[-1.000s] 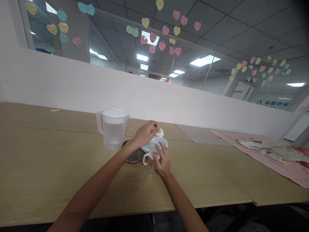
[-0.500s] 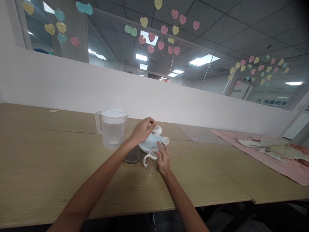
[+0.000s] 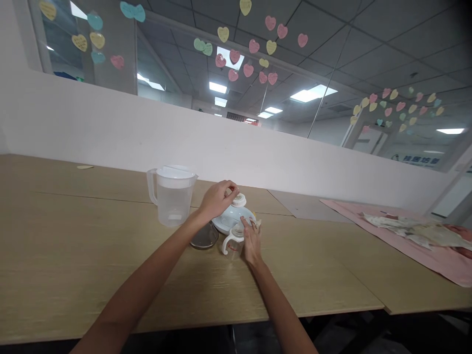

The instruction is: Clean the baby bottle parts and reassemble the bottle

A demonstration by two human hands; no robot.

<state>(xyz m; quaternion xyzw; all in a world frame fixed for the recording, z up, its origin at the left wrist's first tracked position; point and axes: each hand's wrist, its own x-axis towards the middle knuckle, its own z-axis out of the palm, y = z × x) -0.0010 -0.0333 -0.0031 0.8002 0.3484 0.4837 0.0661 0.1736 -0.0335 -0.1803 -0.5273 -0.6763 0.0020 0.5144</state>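
Note:
My left hand (image 3: 218, 199), its fingers pinched together, is at a white bottle ring (image 3: 239, 199) above the far side of a pale blue bowl (image 3: 223, 223). The fingertips partly cover the ring. My right hand (image 3: 252, 242) has its fingers closed on a small whitish round cap (image 3: 258, 225) at the bowl's right edge, mostly hidden by the fingers. Just left of that hand, a clear baby bottle (image 3: 233, 248) with a white curved handle and red print stands upright and uncapped. A dark round dish (image 3: 204, 238) lies beneath my left forearm.
A translucent lidded pitcher (image 3: 173, 204) stands left of the bowl, its handle pointing left. At the right a pink cloth (image 3: 372, 221) carries crumpled light fabric (image 3: 409, 230). A white wall (image 3: 110, 132) with glass above it closes off the wooden table's (image 3: 110, 255) far side.
My right fingers have closed around the whitish round cap, which has turned and moved slightly down and right. The bottle's handle has shifted slightly right. My left hand is nearly still.

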